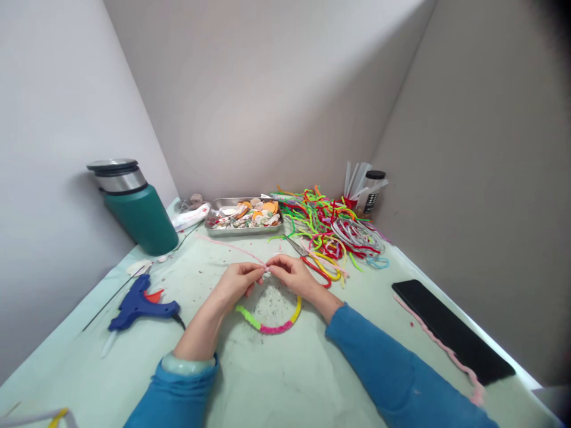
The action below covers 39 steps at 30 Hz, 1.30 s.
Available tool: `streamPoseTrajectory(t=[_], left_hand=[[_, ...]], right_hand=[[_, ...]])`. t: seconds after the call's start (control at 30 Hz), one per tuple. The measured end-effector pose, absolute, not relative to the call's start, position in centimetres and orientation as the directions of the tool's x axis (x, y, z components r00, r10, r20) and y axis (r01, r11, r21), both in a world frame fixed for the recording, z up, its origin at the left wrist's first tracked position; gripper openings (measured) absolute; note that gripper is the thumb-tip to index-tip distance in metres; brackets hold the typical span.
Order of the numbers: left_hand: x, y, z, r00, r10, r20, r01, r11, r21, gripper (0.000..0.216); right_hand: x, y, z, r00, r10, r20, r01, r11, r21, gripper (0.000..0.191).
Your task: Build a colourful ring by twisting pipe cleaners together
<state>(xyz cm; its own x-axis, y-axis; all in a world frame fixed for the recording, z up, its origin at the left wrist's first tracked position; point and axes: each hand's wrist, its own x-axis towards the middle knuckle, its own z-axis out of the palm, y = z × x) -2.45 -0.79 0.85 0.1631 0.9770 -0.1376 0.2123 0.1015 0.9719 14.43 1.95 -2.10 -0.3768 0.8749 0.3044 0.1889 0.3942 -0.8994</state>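
Note:
My left hand (238, 282) and my right hand (292, 274) meet at the middle of the table, fingers pinched together on a pale pink pipe cleaner (232, 246) that trails off to the back left. Below the hands hangs a ring wrapped in green, pink and yellow fuzzy segments (270, 326); its upper part is hidden by my hands. Both arms wear blue sleeves, and a pale bangle sits on my left wrist.
A blue glue gun (140, 304) lies at the left. A green flask (136, 208) stands at the back left. A metal tray of small pieces (244, 217), a heap of coloured pipe cleaners (332, 229), red-handled scissors (312, 261) and a black phone (450, 330) lie around.

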Motion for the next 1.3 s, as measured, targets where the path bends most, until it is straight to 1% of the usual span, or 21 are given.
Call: streamPoseTrajectory(t=[0.2, 0.57, 0.67, 0.8, 0.93, 1.0, 1.13, 1.23, 1.3], left_hand=[[-2.4, -0.8, 0.8, 0.146, 0.98, -0.132, 0.26, 0.091, 0.961, 0.035], [-2.3, -0.9, 1.0, 0.122, 0.986, -0.115, 0.287, 0.076, 0.955, 0.032], [-2.4, -1.0, 1.2, 0.147, 0.979, -0.138, 0.312, 0.087, 0.946, 0.035], [-2.6, -0.7, 1.2, 0.214, 0.957, -0.196, 0.263, 0.136, 0.955, 0.04], [-2.5, -0.8, 1.5, 0.198, 0.959, -0.202, 0.268, 0.145, 0.953, 0.048], [-2.3, -1.0, 1.6, 0.18, 0.963, -0.202, 0.255, 0.152, 0.955, 0.047], [-2.1, -1.1, 1.5, 0.197, 0.957, -0.214, 0.197, 0.175, 0.965, 0.045], [-2.1, -0.9, 1.0, 0.166, 0.969, -0.184, 0.235, 0.142, 0.961, 0.042], [-2.1, -0.7, 0.6, 0.129, 0.984, -0.12, 0.304, 0.076, 0.95, 0.038]], right_hand=[[14.5, 2.1, -2.1, -0.388, 0.861, 0.33, 0.191, 0.425, -0.885, 0.02], [14.6, 2.1, -2.0, -0.417, 0.832, 0.365, 0.134, 0.453, -0.881, 0.019], [14.7, 2.1, -1.9, -0.43, 0.823, 0.372, 0.123, 0.461, -0.879, 0.017], [14.7, 2.0, -1.9, -0.428, 0.823, 0.374, 0.119, 0.461, -0.879, 0.016], [14.7, 2.0, -1.9, -0.433, 0.822, 0.371, 0.111, 0.457, -0.883, 0.015], [14.6, 1.9, -1.9, -0.43, 0.827, 0.363, 0.11, 0.447, -0.888, 0.014], [14.4, 1.8, -1.7, -0.413, 0.846, 0.338, 0.107, 0.414, -0.904, 0.011], [14.3, 1.8, -1.6, -0.405, 0.856, 0.322, 0.096, 0.39, -0.916, 0.01], [14.3, 1.8, -1.7, -0.402, 0.861, 0.311, 0.091, 0.375, -0.922, 0.01]])
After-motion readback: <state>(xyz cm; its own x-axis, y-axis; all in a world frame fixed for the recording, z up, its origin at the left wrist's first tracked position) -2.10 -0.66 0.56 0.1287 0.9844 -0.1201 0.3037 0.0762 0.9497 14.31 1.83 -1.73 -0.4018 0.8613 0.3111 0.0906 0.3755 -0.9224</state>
